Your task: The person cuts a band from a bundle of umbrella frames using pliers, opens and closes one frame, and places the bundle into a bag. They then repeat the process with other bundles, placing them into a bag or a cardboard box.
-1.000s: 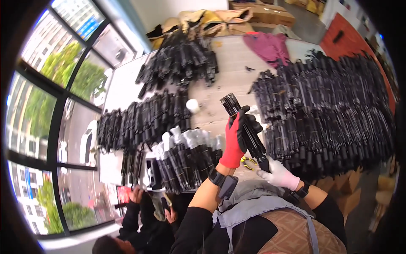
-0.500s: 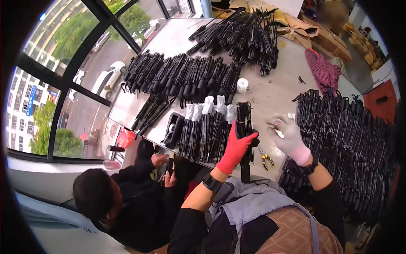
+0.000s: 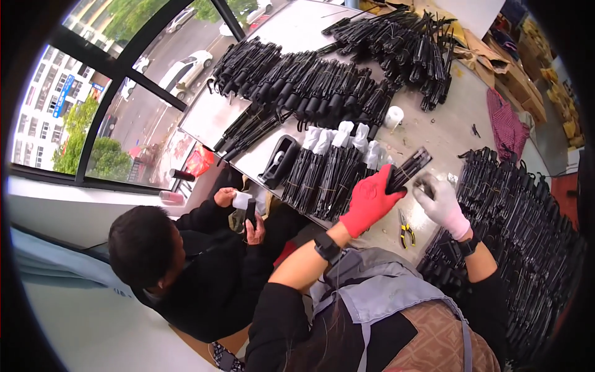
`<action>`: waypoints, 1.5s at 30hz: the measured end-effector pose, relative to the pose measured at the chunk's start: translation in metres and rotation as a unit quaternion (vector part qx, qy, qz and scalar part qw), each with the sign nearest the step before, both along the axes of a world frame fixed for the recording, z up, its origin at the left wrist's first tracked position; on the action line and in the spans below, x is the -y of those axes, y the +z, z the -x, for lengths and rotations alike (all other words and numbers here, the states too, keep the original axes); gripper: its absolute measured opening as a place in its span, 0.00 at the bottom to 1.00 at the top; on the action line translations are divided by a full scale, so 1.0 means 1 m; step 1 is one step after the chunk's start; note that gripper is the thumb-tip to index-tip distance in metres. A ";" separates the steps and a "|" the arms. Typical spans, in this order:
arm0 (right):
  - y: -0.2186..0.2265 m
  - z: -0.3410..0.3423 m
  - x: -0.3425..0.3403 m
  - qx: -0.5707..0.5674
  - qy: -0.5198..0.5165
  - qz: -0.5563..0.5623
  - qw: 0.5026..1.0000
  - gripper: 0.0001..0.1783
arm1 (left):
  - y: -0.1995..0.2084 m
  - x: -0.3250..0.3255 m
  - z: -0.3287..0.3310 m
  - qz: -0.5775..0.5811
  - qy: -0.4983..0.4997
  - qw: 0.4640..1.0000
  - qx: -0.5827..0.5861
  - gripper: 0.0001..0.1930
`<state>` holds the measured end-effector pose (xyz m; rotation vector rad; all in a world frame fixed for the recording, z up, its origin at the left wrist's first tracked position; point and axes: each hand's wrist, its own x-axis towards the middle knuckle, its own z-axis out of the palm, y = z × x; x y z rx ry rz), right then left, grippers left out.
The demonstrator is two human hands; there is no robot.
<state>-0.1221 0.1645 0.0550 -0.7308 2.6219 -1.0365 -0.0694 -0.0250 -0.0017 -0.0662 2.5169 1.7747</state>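
Observation:
My left hand [image 3: 372, 201], in a red glove, is closed round a black folded umbrella frame [image 3: 413, 167]. The frame tilts up to the right, its ribbed end pointing away from me; the rest is hidden by the glove. Close beside that end is my right hand [image 3: 441, 204], in a pale glove with a pink cuff. Its fingers are curled together, and what they may pinch cannot be made out. On the table [image 3: 427, 133] between me and the hands lie yellow-and-black pliers [image 3: 406, 229]. Left of my red glove are banded umbrella frames with white-wrapped ends [image 3: 328, 164].
Piles of black umbrella frames cover the right side [image 3: 514, 235], the back [image 3: 396, 46] and the far left [image 3: 297, 80]. A white roll [image 3: 393, 116], a black tape dispenser [image 3: 279, 161] and a checked cloth [image 3: 507, 124] lie about. A co-worker [image 3: 186, 273] sits at my left, by the window.
The view has shifted, moving the scene rightward. My left hand has tipped the umbrella frame from upright to slanting right, and my right hand is now nearer its end. The co-worker holds a white piece.

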 end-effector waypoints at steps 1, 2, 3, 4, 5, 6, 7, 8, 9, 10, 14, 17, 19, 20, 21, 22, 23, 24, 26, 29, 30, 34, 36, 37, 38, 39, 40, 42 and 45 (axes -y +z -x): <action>-0.009 -0.003 -0.010 -0.002 0.006 0.000 1.000 0.07 | -0.014 0.008 0.004 0.120 -0.039 0.991 -0.048 0.28; -0.023 -0.005 -0.027 0.119 -0.041 0.034 0.991 0.09 | -0.021 0.007 0.011 0.234 -0.084 0.964 -0.099 0.28; -0.032 -0.006 -0.045 0.239 -0.087 0.070 0.965 0.11 | -0.028 0.004 0.014 0.230 -0.086 0.964 -0.105 0.28; -0.033 -0.002 -0.061 0.239 -0.090 0.069 0.964 0.11 | -0.036 0.004 0.013 0.183 -0.144 0.967 -0.104 0.26; -0.030 -0.004 -0.076 0.358 -0.097 0.265 0.890 0.12 | -0.041 0.007 0.009 0.134 -0.206 0.964 -0.102 0.25; -0.026 -0.006 -0.089 0.454 -0.098 0.448 0.764 0.13 | -0.045 0.009 0.007 0.085 -0.267 0.955 -0.098 0.24; -0.017 -0.019 -0.105 0.506 -0.098 0.612 0.599 0.14 | -0.033 0.002 0.008 0.080 -0.287 0.949 -0.107 0.24; -0.015 -0.025 -0.114 0.494 -0.115 0.620 0.598 0.14 | -0.017 -0.005 0.011 -0.114 -0.264 0.957 0.024 0.24; -0.015 -0.025 -0.115 0.432 -0.192 0.597 0.648 0.16 | -0.002 -0.011 0.016 -0.295 -0.226 0.914 0.164 0.25; -0.015 -0.025 -0.114 0.367 -0.268 0.565 0.689 0.17 | 0.009 -0.017 0.024 -0.296 -0.246 0.907 0.172 0.25; -0.035 -0.059 -0.044 0.454 -0.273 0.499 0.686 0.25 | 0.042 -0.041 0.067 -0.578 -0.236 0.769 0.139 0.28; -0.016 -0.070 -0.042 0.481 -0.239 0.518 0.666 0.25 | 0.060 -0.063 0.079 -0.696 -0.307 0.643 0.091 0.29; 0.002 -0.071 -0.052 0.371 -0.145 0.465 0.791 0.23 | 0.078 -0.067 0.076 -0.698 -0.202 0.683 0.075 0.30; 0.003 -0.069 -0.054 0.367 -0.149 0.466 0.791 0.23 | 0.081 -0.071 0.074 -0.695 -0.147 0.701 0.066 0.30; 0.003 -0.066 -0.057 0.277 -0.152 0.426 0.848 0.22 | 0.080 -0.080 0.067 -0.695 -0.151 0.700 0.068 0.30; 0.003 -0.058 -0.058 0.178 -0.153 0.379 0.895 0.21 | 0.078 -0.091 0.057 -0.680 -0.111 0.724 0.037 0.29; 0.003 -0.050 -0.059 0.078 -0.154 0.327 0.929 0.21 | 0.074 -0.103 0.049 -0.664 -0.070 0.745 0.006 0.29; 0.003 -0.047 -0.058 -0.017 -0.148 0.270 0.951 0.20 | 0.073 -0.108 0.041 -0.644 -0.022 0.764 -0.026 0.28; 0.002 -0.042 -0.059 -0.204 -0.133 0.147 0.959 0.19 | 0.070 -0.108 0.056 -0.627 -0.038 0.778 0.009 0.27; 0.020 -0.036 -0.061 -0.145 -0.123 0.169 0.967 0.19 | 0.074 -0.104 0.084 -0.589 -0.062 0.804 0.060 0.26; 0.028 -0.035 -0.061 0.017 -0.131 0.246 0.960 0.19 | 0.074 -0.106 0.090 -0.583 -0.069 0.809 0.032 0.25; 0.040 -0.028 -0.070 0.268 -0.080 0.345 0.896 0.19 | 0.069 -0.112 0.098 -0.616 -0.104 0.781 -0.018 0.22; 0.034 -0.029 -0.059 0.316 -0.023 0.356 0.879 0.18 | 0.061 -0.101 0.092 -0.694 -0.158 0.702 0.009 0.20; 0.022 -0.035 -0.053 0.271 -0.074 0.377 0.882 0.18 | 0.066 -0.101 0.092 -0.681 -0.116 0.722 0.037 0.18; 0.011 -0.038 -0.050 0.230 -0.122 0.399 0.879 0.18 | 0.071 -0.105 0.089 -0.669 -0.068 0.737 0.066 0.16; 0.003 -0.040 -0.049 0.232 -0.090 0.394 0.885 0.18 | 0.076 -0.109 0.086 -0.644 -0.036 0.761 0.075 0.14; -0.003 -0.038 -0.049 0.160 -0.108 0.359 0.913 0.18 | 0.082 -0.112 0.084 -0.618 0.000 0.781 0.086 0.13; -0.015 -0.038 -0.050 0.081 -0.115 0.326 0.935 0.19 | 0.085 -0.119 0.083 -0.612 0.018 0.789 0.044 0.12; -0.030 -0.029 -0.044 0.048 -0.132 0.324 0.935 0.19 | 0.079 -0.116 0.087 -0.611 0.044 0.791 0.002 0.12</action>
